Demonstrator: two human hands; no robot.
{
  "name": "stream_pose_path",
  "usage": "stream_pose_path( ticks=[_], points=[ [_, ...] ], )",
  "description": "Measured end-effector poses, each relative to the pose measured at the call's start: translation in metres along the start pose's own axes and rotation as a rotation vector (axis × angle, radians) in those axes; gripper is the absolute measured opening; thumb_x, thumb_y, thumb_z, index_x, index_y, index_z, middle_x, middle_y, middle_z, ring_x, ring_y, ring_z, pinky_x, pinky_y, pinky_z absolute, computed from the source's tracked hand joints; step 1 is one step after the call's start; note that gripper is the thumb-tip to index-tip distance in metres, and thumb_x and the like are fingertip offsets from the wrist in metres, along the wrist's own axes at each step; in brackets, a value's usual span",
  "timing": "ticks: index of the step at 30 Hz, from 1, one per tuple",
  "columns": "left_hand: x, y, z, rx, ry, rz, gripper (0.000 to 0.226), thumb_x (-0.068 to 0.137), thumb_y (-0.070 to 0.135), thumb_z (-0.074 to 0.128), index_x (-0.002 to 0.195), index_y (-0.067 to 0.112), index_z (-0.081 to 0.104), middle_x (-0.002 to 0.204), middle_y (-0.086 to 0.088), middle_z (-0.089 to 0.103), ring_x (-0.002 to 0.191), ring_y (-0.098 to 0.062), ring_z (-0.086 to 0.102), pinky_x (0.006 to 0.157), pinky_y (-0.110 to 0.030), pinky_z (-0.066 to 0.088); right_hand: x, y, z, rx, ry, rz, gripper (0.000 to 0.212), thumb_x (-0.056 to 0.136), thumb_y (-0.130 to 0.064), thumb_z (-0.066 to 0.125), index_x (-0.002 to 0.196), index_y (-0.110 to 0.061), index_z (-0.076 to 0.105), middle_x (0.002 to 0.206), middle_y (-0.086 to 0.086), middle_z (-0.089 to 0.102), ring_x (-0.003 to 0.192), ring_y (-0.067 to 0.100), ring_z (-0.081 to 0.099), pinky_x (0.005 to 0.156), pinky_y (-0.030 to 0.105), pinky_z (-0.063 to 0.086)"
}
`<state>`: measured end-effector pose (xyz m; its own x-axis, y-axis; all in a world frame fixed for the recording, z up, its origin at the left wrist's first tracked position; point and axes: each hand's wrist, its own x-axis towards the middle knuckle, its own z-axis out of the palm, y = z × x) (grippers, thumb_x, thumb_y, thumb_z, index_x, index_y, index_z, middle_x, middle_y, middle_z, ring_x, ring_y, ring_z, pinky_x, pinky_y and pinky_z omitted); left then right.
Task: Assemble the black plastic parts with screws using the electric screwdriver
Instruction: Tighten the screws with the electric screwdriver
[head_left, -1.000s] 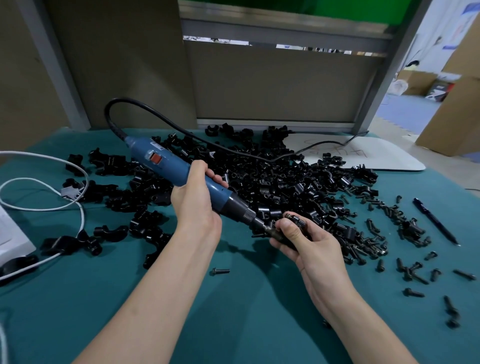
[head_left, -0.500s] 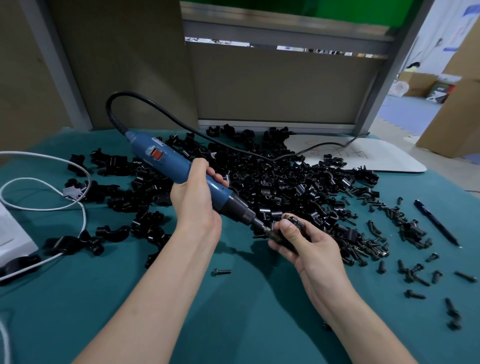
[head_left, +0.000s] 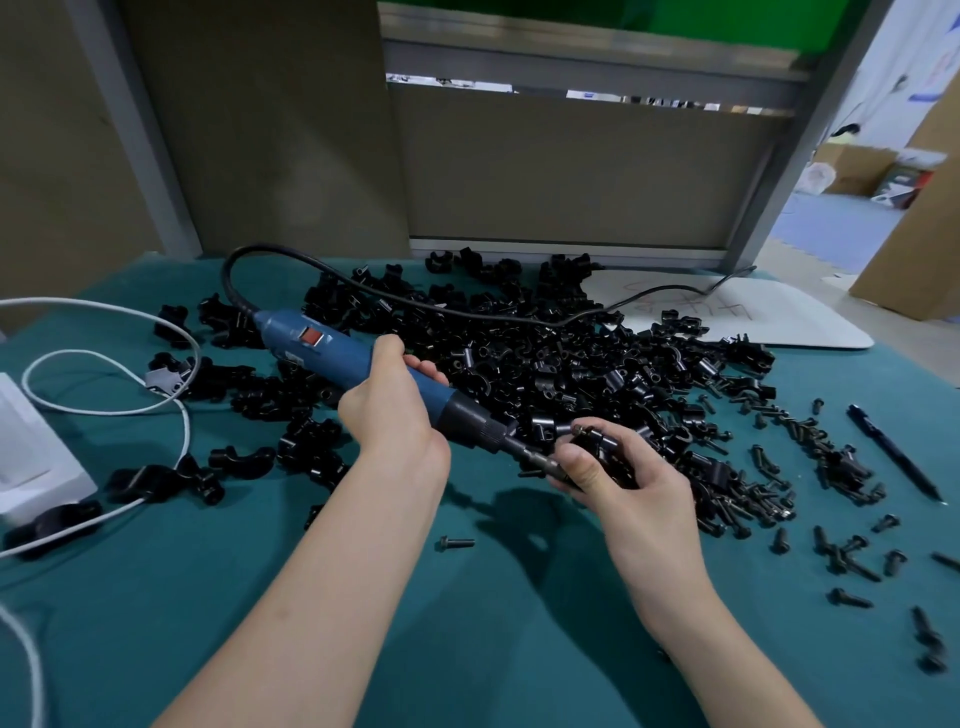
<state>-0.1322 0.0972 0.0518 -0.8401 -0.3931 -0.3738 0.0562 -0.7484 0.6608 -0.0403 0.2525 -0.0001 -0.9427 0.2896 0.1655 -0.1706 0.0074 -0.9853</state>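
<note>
Above bench centre, left hand: fingers wrapped round blue electric screwdriver.
Right hand: fingers curled round black plastic part at screwdriver's tip.
Loose screws: bench's right edge.

Left grip: bare hand, smooth back, rounded knuckles. Right grip: bare hand, short-trimmed thumbnail at front. Behind left grip: left forearm bare to frame edge. Behind right grip: right forearm bare likewise, slim wrist. Both arms uncovered, slender, same build.
</note>
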Motion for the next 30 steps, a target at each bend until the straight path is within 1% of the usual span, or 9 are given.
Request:
stream_pose_path(
  ticks=[3, 7, 9, 13, 16, 19, 22, 26, 30],
  points=[
    [0.007, 0.008, 0.0, 0.005, 0.035, -0.038, 0.017, 0.089, 0.01, 0.066, 0.078, 0.009, 0.053, 0.048, 0.003, 0.057, 0.042, -0.011, 0.054, 0.05, -0.024, 0.052, 0.001, 0.0, -0.003, -0.017, 0.019, -0.023, 0.034, 0.072, -0.054, 0.08, 0.103, -0.041, 0.075, 0.101, -0.007, 0.079, 0.096, 0.016, 0.077, 0.091, 0.028, 0.06],
    [0.021, 0.02, -0.003, -0.037, 0.033, -0.108, 0.017, 0.09, 0.012, 0.066, 0.079, 0.01, 0.053, 0.053, 0.002, 0.058, 0.04, -0.011, 0.053, 0.047, -0.022, 0.051, 0.007, -0.002, -0.008, 0.346, 0.027, 0.148, 0.038, 0.068, -0.036, 0.085, 0.101, -0.017, 0.08, 0.102, 0.013, 0.078, 0.098, 0.026, 0.076, 0.085, 0.031, 0.062],
    [0.023, 0.022, -0.004, -0.068, 0.001, -0.165, 0.017, 0.09, 0.011, 0.065, 0.079, 0.011, 0.053, 0.055, 0.002, 0.057, 0.039, -0.011, 0.052, 0.047, -0.022, 0.05, 0.009, -0.001, -0.008, 0.429, -0.001, 0.228, 0.036, 0.07, -0.027, 0.083, 0.101, -0.009, 0.08, 0.102, 0.016, 0.076, 0.097, 0.028, 0.075, 0.081, 0.031, 0.062],
    [0.02, 0.019, -0.003, -0.131, -0.067, -0.234, 0.017, 0.089, 0.008, 0.065, 0.079, 0.011, 0.051, 0.051, 0.003, 0.055, 0.037, -0.01, 0.052, 0.047, -0.021, 0.049, 0.009, -0.003, -0.007, 0.524, -0.031, 0.297, 0.044, 0.078, -0.015, 0.074, 0.116, 0.005, 0.069, 0.104, 0.019, 0.076, 0.09, 0.026, 0.076, 0.075, 0.031, 0.063],
    [0.02, 0.021, -0.002, -0.168, -0.177, -0.238, 0.019, 0.088, 0.009, 0.066, 0.077, 0.013, 0.051, 0.056, 0.004, 0.054, 0.042, -0.009, 0.051, 0.049, -0.021, 0.049, 0.009, -0.005, -0.008, 0.593, -0.036, 0.318, 0.038, 0.077, -0.014, 0.074, 0.112, 0.002, 0.069, 0.098, 0.017, 0.076, 0.083, 0.024, 0.076, 0.072, 0.031, 0.063],
    [0.018, 0.024, 0.002, -0.141, -0.315, -0.15, 0.019, 0.09, 0.009, 0.063, 0.076, 0.014, 0.05, 0.06, 0.004, 0.052, 0.046, -0.008, 0.049, 0.049, -0.022, 0.047, 0.01, -0.007, -0.01, 0.621, -0.047, 0.346, 0.04, 0.077, -0.015, 0.075, 0.113, 0.0, 0.07, 0.098, 0.016, 0.075, 0.083, 0.025, 0.076, 0.071, 0.03, 0.063],
    [0.014, 0.025, 0.006, -0.119, -0.387, -0.086, 0.018, 0.089, 0.009, 0.064, 0.079, 0.014, 0.05, 0.06, 0.004, 0.052, 0.047, -0.009, 0.049, 0.049, -0.023, 0.047, 0.009, -0.007, -0.01, 0.606, -0.054, 0.355, 0.042, 0.076, -0.015, 0.075, 0.114, 0.001, 0.071, 0.096, 0.016, 0.076, 0.082, 0.024, 0.076, 0.069, 0.03, 0.063],
    [0.011, 0.022, 0.007, -0.146, -0.367, -0.084, 0.017, 0.089, 0.01, 0.064, 0.08, 0.014, 0.05, 0.061, 0.004, 0.053, 0.048, -0.008, 0.05, 0.05, -0.024, 0.048, 0.006, -0.003, -0.009, 0.499, -0.071, 0.3, 0.038, 0.075, -0.014, 0.077, 0.11, 0.001, 0.074, 0.096, 0.018, 0.076, 0.083, 0.025, 0.076, 0.071, 0.031, 0.063],
    [0.016, 0.022, 0.004, -0.179, -0.286, -0.101, 0.019, 0.089, 0.01, 0.065, 0.077, 0.014, 0.05, 0.059, 0.005, 0.054, 0.045, -0.009, 0.051, 0.051, -0.023, 0.049, 0.003, -0.002, -0.006, 0.284, -0.092, 0.187, 0.04, 0.066, -0.031, 0.085, 0.101, -0.013, 0.08, 0.096, 0.015, 0.077, 0.091, 0.027, 0.075, 0.083, 0.033, 0.062]
  ],
)
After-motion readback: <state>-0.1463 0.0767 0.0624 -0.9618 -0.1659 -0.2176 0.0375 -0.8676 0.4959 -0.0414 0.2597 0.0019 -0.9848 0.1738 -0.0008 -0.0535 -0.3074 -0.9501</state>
